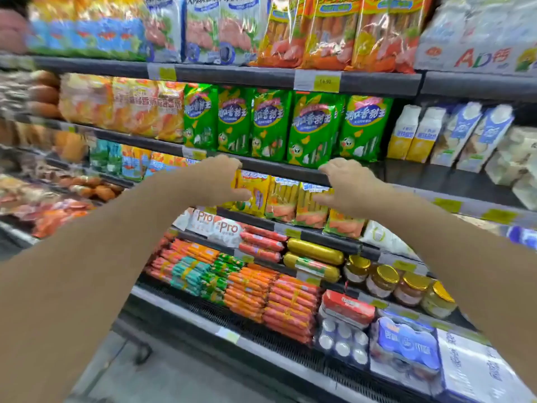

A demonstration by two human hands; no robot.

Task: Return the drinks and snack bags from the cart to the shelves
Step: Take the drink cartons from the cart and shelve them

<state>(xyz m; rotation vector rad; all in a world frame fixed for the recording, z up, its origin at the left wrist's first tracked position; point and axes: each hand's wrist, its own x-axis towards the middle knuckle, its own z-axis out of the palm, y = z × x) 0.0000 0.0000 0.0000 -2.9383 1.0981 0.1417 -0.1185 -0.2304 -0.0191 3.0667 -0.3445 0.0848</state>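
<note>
Both arms reach into the chilled shelving, hands at the row of yellow-and-orange plastic sausage packs (283,199) standing on the third shelf down, just behind its dark front rail (286,226). Left hand (223,181): fingers curled over the top of the leftmost yellow pack (252,193), thumb underneath on its face, looks like a pinch on that pack, though the fingertips are hidden behind it. Right hand (345,184): fingers bent over the row's top at its right end, thumb pointing in at a pack face; can't tell whether it grips or just steadies. Cart isn't in view, so can't say what's left in it. Risks, my read: packs are slick film, standing on edge and packed tight, so pushing one in could tip its neighbours forward over the rail onto the orange sausage bundles (270,298) on the bottom deck. Knuckles sit right under the dark front edge of the shelf above (279,168), which carries the green glossy snack bags (311,129); lifting the hands could snag that edge or nudge the yellow price tag (194,154). Left of frame is motion-blurred, nothing certain there.
</note>
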